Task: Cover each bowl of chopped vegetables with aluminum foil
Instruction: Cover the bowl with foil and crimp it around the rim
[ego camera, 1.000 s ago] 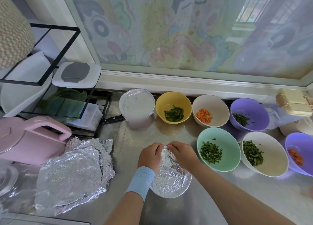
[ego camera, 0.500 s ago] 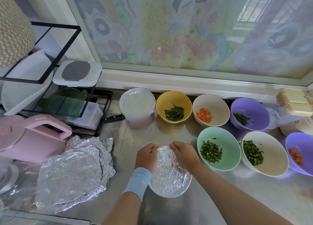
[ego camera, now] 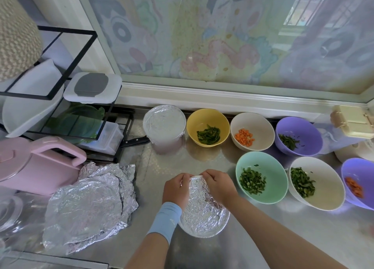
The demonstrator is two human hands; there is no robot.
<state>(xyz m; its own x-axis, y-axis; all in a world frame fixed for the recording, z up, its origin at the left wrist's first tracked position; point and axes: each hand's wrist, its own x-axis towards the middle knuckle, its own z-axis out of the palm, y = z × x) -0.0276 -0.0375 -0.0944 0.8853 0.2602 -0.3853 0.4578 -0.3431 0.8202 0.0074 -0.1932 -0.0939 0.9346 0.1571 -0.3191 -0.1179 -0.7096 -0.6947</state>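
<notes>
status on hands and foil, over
Left hand, right hand pinching far edge of foil on near bowl. Back bowl covered, six open. Spare foil sheets at left, nothing blocking.

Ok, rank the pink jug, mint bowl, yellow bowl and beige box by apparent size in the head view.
pink jug
mint bowl
yellow bowl
beige box
The mint bowl sits nearer the camera, so its lead over yellow is unsure.

Pink jug [ego camera: 36, 163], black wire rack [ego camera: 66, 66], knife [ego camera: 136, 141], beige box [ego camera: 353, 124]
</notes>
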